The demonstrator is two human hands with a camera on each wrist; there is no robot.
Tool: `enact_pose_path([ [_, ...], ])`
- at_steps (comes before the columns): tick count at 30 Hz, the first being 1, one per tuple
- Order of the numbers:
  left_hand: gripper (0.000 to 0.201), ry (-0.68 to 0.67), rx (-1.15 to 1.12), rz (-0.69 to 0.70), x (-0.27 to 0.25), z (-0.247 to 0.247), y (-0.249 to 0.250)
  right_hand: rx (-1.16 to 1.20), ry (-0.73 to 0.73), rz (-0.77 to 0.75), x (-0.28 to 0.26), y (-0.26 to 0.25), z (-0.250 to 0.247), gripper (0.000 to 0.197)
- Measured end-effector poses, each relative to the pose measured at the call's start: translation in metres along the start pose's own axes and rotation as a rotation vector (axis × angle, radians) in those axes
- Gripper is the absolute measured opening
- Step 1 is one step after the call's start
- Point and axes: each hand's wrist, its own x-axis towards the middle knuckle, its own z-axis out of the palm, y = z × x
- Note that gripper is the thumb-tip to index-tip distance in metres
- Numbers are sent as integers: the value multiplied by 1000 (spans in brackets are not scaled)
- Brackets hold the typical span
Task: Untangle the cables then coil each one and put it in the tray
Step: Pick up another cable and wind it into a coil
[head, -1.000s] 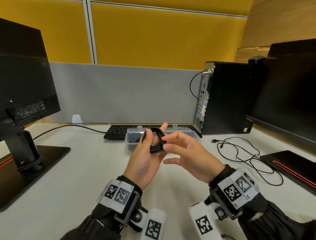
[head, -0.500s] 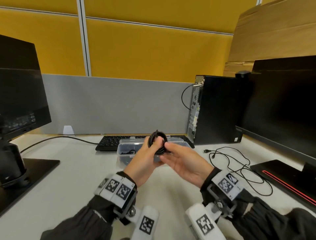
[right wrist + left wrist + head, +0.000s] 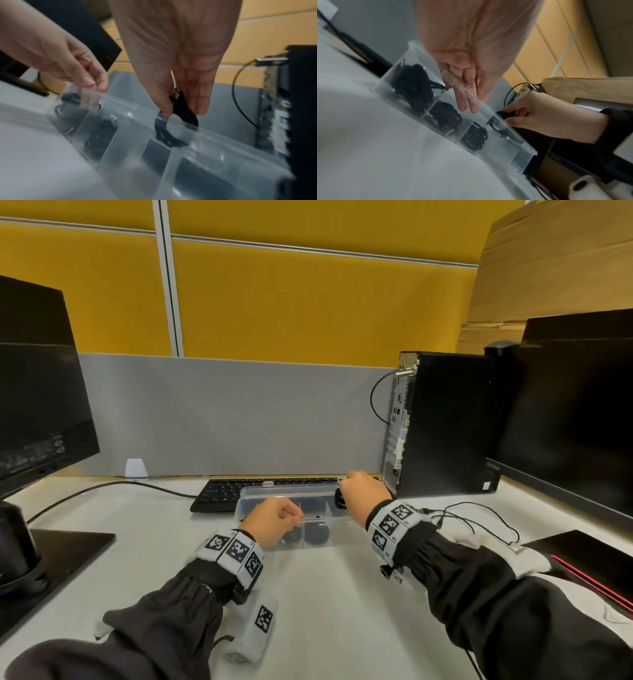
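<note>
Two hands are at the clear plastic tray (image 3: 251, 497), which sits on the white desk (image 3: 144, 542) just near of the black keyboard (image 3: 226, 491). The tray is split into compartments w/ thin dividers. Right hand (image 3: 364, 494) pinches a coiled black cable (image 3: 184, 113) btwn thumb and fingers (image 3: 202, 106), a metal plug end poking up by the thumb; the coil hangs partly inside a compartment toward the tray's right end, its lower loops below the rim. From the left wrist view the same coil (image 3: 506, 115) shows at the far wall of the tray, still in the hand's grasp.

Left hand (image 3: 274, 518) is at the tray's near-left part, fingers (image 3: 462, 102) loosely extended and relaxed over the near rim, grasping nothing; whether the tips touch the plastic can't be told for sure. Three compartments already hold coiled black cables (image 3: 415, 86), side by side from the left end.

Right of the tray, a loose thin black cable (image 3: 476, 518) lies sprawled on the desk, near the right sleeve. A black PC tower (image 3: 442, 426) stands at the far right, w/ a monitor (image 3: 575, 412) beside it; another monitor (image 3: 37, 385) stands on the left, its base on the desk. A grey partition w/ yellow panels above runs along the far edge.
</note>
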Motion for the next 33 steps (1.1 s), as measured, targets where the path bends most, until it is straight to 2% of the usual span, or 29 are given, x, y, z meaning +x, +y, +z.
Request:
enact_pose_path([
  [4,13,-7,-19,9,5,1,-5,-215,-47,-75,9,-20,5,28],
  [7,15,-4,-38,6,5,2,-6,-247,-76,-99,16,-26,6,27],
  [14,14,39,-11,-14,4,7,-3,-124,-72,-148,17,-10,6,20],
  [17,10,51,-3,-14,3,9,-2,-45,-132,-140,22,-5,8,14],
  [22,8,85,7,-13,1,10,-2,80,-237,-141,25,0,8,22],
  [27,9,74,-7,-13,1,10,-3,126,-301,-35,30,4,5,32],
  [33,10,62,-14,-5,0,9,-4,175,-350,33,34,16,14,32],
])
